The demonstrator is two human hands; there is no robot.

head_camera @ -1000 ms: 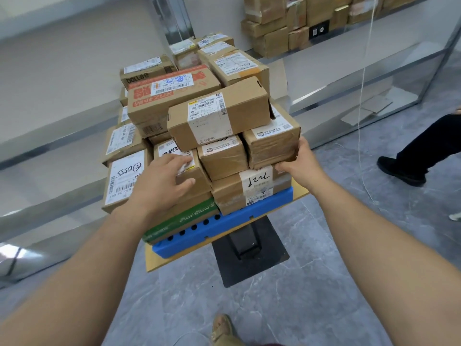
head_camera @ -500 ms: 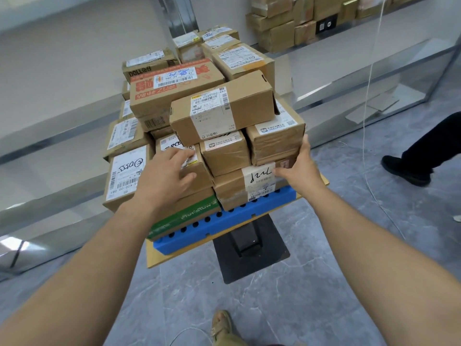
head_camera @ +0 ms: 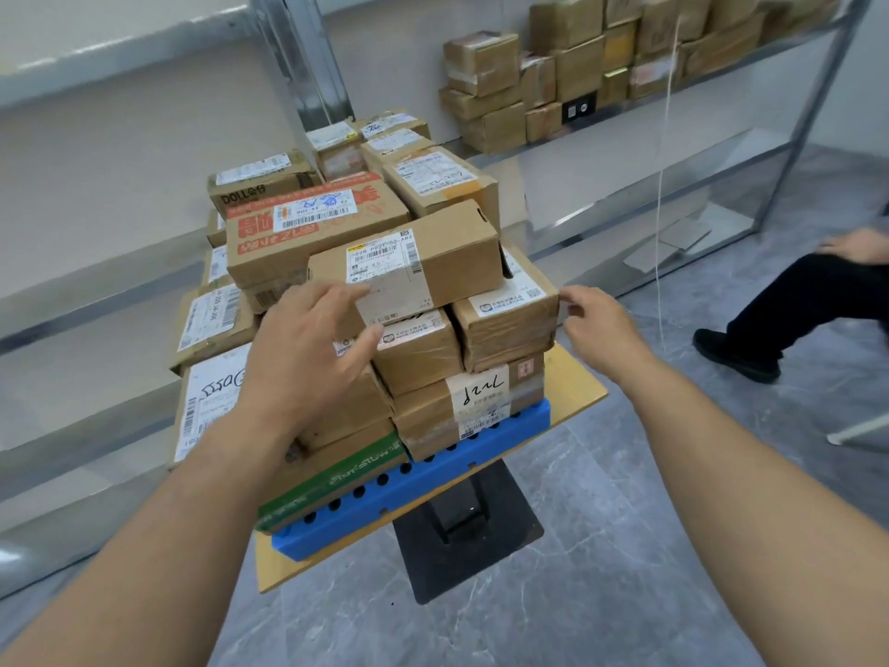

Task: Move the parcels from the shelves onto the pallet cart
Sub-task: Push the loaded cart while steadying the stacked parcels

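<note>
Watching the parcels (head_camera: pixel 312 223) heaped on the blue pallet cart (head_camera: pixel 481 454) at my 12 o'clock, left grip (head_camera: pixel 308 349) spread open against the front boxes, right grip (head_camera: pixel 596 324) loose and empty at the 3 o'clock corner, I fear a nudge could topple the crosswise top box (head_camera: pixel 447 252).

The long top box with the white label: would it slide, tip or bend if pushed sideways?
Probably stiff: the long top box keeps sharp, uncrushed edges. It would likely slide or rock rather than roll, since it rests across two smaller parcels.
</note>
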